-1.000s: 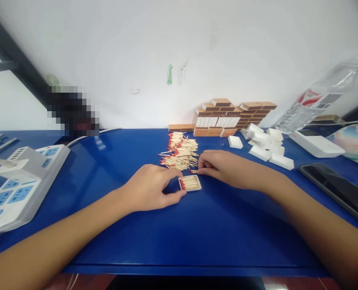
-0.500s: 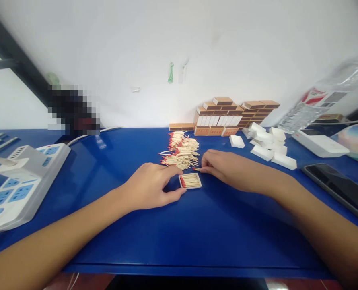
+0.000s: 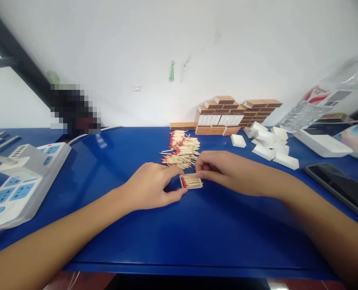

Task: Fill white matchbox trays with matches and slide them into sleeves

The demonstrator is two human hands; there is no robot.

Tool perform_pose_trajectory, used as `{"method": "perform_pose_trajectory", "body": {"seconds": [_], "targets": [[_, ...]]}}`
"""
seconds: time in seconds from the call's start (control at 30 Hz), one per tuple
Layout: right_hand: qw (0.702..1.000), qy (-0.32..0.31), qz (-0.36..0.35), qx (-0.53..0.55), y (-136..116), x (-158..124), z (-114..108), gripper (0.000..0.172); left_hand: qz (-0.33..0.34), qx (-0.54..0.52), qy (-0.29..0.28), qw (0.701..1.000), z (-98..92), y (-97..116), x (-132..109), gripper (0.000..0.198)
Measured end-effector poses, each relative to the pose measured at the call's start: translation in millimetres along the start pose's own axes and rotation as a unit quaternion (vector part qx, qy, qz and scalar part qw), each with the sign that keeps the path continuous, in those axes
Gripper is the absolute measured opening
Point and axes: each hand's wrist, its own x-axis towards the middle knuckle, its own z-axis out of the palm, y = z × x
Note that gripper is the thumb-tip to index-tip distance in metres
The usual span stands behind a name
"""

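Observation:
A small white matchbox tray (image 3: pixel 191 181), partly filled with red-tipped matches, lies on the blue table (image 3: pixel 173 233). My left hand (image 3: pixel 150 186) grips the tray's left end between thumb and fingers. My right hand (image 3: pixel 224 169) is pinched over the tray's far right corner, its fingertips pressed onto the matches there. Just behind the tray lies a loose pile of matches (image 3: pixel 181 150).
Stacked brown matchbox sleeves (image 3: pixel 227 114) stand against the wall. Empty white trays (image 3: pixel 268 145) lie to their right. A power strip (image 3: pixel 19 181) sits at the left edge. A phone (image 3: pixel 342 189), a white box (image 3: pixel 322 143) and a plastic bottle (image 3: pixel 324 100) are at the right.
My right hand has carried a match from beside the tray onto the tray's top right corner, moving left and toward me. My left hand has kept its hold.

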Motion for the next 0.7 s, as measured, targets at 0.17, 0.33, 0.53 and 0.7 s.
{"method": "perform_pose_trajectory", "body": {"seconds": [0.17, 0.33, 0.53, 0.7], "targets": [[1.000, -0.024, 0.004, 0.001, 2.5, -1.4, -4.6, 0.024, -0.005, 0.002, -0.010, 1.000, -0.3, 0.5, 0.8, 0.028], [0.999, -0.047, 0.001, 0.008, 0.3, -3.8, 0.2, 0.019, -0.004, 0.007, -0.007, 1.000, -0.3, 0.4, 0.6, 0.029], [0.999, -0.030, -0.006, -0.009, -2.8, -1.0, 3.4, 0.025, -0.006, 0.004, -0.011, 1.000, -0.1, -0.2, 0.3, 0.030], [0.999, 0.006, -0.005, -0.044, 4.8, 2.6, 0.9, 0.026, -0.003, 0.001, -0.003, 1.000, 0.1, 0.1, 0.8, 0.029]]}}
